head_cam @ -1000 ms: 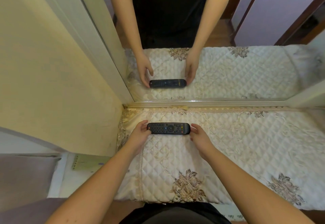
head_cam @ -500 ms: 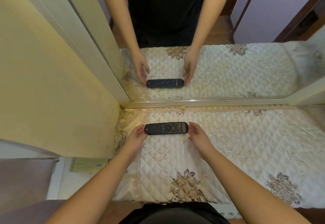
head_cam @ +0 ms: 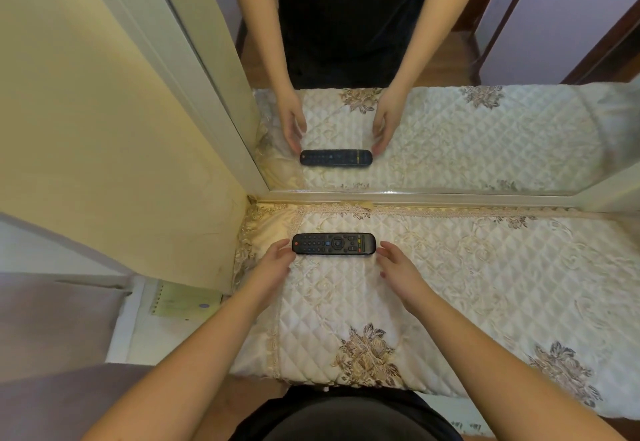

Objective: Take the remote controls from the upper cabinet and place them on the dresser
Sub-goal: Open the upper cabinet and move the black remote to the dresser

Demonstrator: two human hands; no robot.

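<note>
A black remote control (head_cam: pixel 333 243) lies flat and crosswise on the dresser (head_cam: pixel 485 277), which is covered by a quilted cream cloth with flower prints. My left hand (head_cam: pixel 275 262) is at the remote's left end, fingertips touching or almost touching it. My right hand (head_cam: pixel 398 272) is just off its right end, fingers spread, with a small gap to the remote. Neither hand grips it. The upper cabinet is out of view.
A mirror (head_cam: pixel 450 111) stands along the back of the dresser and reflects the remote, both hands and the person's dark top. A yellow wall (head_cam: pixel 104 146) closes off the left. Lower left, a notepad (head_cam: pixel 183 302) lies on a white surface.
Both hands held the remote's ends earlier. The right hand has now drawn back a little and opened; the left has loosened. The remote stays on the cloth.
</note>
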